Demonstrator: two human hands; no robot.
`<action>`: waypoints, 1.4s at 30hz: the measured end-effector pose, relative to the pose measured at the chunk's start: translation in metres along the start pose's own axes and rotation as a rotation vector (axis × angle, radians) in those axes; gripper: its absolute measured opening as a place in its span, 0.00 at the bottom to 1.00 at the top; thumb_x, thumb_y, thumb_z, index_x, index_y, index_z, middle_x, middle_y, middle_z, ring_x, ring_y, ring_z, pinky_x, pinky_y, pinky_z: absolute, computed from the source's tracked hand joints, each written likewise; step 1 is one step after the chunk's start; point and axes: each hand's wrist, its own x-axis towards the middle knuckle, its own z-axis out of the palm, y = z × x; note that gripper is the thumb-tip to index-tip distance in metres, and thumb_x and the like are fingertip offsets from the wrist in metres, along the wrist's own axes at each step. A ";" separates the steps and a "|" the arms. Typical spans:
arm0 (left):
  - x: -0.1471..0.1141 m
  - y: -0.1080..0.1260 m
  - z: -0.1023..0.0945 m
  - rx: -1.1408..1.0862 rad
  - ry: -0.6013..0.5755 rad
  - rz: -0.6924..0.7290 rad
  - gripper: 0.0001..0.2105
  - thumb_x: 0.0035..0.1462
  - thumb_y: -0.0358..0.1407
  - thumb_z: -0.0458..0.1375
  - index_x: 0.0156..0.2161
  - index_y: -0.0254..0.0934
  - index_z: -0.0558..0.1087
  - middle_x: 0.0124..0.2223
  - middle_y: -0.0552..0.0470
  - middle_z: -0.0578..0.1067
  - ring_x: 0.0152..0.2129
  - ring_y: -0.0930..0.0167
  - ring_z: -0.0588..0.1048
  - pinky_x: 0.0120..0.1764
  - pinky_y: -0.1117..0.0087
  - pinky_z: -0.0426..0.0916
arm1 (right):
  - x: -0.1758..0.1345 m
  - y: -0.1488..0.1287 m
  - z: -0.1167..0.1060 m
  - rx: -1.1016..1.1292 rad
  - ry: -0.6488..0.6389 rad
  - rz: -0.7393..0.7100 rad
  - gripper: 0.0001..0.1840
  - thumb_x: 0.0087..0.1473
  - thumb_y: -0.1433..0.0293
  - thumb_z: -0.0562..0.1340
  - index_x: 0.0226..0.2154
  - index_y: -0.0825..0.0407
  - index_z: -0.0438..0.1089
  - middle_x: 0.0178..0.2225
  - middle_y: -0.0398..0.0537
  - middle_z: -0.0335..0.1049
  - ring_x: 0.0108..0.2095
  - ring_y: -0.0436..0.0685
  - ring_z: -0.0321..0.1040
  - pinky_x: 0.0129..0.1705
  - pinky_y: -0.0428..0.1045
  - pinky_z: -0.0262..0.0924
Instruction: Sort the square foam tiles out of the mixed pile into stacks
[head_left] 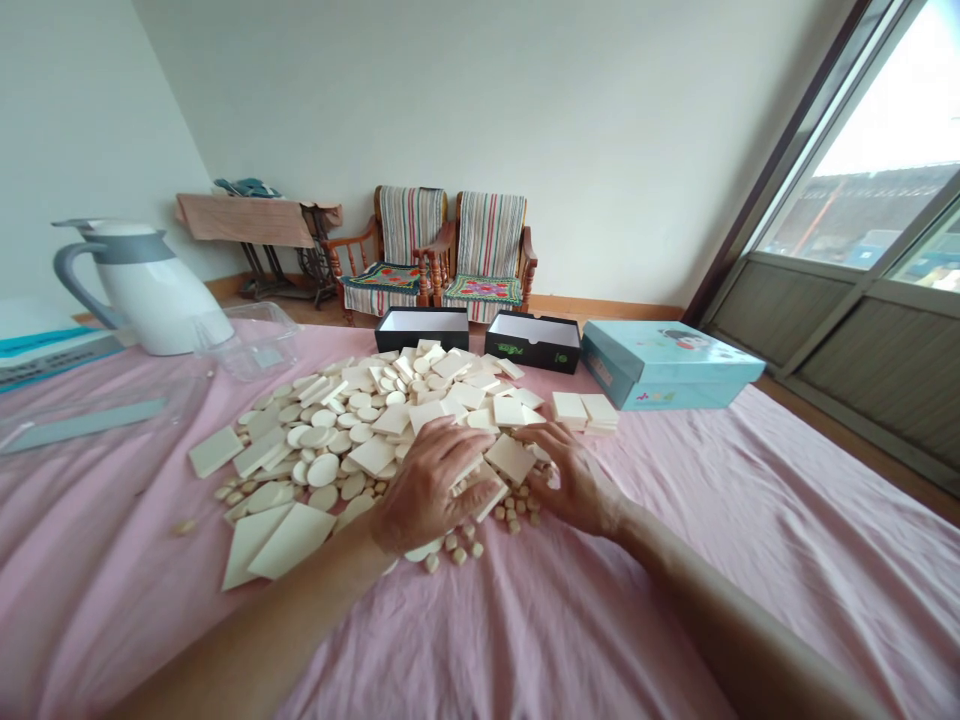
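A large heap of pale wooden pieces (405, 395) is spread over the pink cloth, with square tiles, round discs and small cubes mixed together. My left hand (431, 485) rests on the near right side of the heap, fingers stretched over the pieces and thumb held apart. To its right, my right hand (577, 480) has its fingers spread and bent by the edge of a square wooden tile (512, 460). Small wooden cubes (514, 510) lie below and between the hands. Short stacks of square tiles (585, 410) stand just beyond my right hand.
Two open black boxes (532, 345) and a light blue box (671, 365) line the far side. A white jug (154, 295), a clear plastic container (255, 345) and a clear lid (90, 425) are at left. Two wooden chairs (484, 250) stand beyond the pink cloth (660, 620).
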 end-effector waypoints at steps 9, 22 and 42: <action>-0.002 -0.011 -0.007 0.071 0.159 -0.099 0.08 0.60 0.32 0.55 0.44 0.37 0.71 0.43 0.48 0.77 0.43 0.67 0.74 0.55 0.56 0.62 | 0.021 -0.002 -0.001 -0.010 -0.235 -0.056 0.35 0.41 0.78 0.59 0.55 0.48 0.64 0.55 0.53 0.65 0.54 0.62 0.62 0.56 0.59 0.57; -0.003 -0.021 -0.007 0.083 0.202 -0.108 0.06 0.59 0.31 0.55 0.41 0.37 0.73 0.40 0.49 0.78 0.41 0.68 0.75 0.53 0.58 0.65 | 0.043 0.028 -0.047 -0.175 -0.110 0.081 0.26 0.43 0.69 0.67 0.48 0.50 0.67 0.46 0.53 0.64 0.47 0.61 0.62 0.50 0.58 0.59; -0.002 -0.025 -0.013 0.081 0.198 -0.129 0.05 0.58 0.29 0.56 0.38 0.37 0.72 0.39 0.49 0.77 0.39 0.68 0.74 0.51 0.58 0.66 | 0.062 0.085 -0.057 -0.292 -0.235 0.239 0.32 0.43 0.63 0.68 0.53 0.49 0.67 0.51 0.57 0.66 0.51 0.67 0.63 0.53 0.62 0.56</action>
